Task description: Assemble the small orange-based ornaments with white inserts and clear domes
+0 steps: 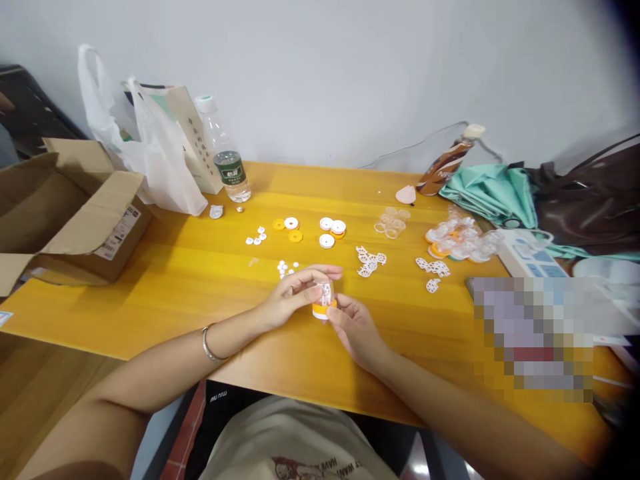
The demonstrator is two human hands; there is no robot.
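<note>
Between my two hands is a small clear-domed case [325, 308] with an orange ring, a white base and white lattice pieces inside. My left hand [295, 297] grips its clear upper part, thumb in front. My right hand [356, 327] holds the orange and white base from the right. Just beyond lie small white round parts [283, 268], white and orange discs [327, 241], and white lattice pieces [370, 260]. Clear cups [391, 223] stand farther back. Toward the right, a pile of similar domed cases [463, 239] sits near more lattice pieces [433, 268].
An open cardboard box [95, 233] and white plastic bags [160, 160] occupy the left side. A water bottle [231, 170] stands at the back. On the right are a brown drink bottle [447, 160], a folded green umbrella [490, 190], a dark bag [590, 193] and a blurred-out flat item [525, 340].
</note>
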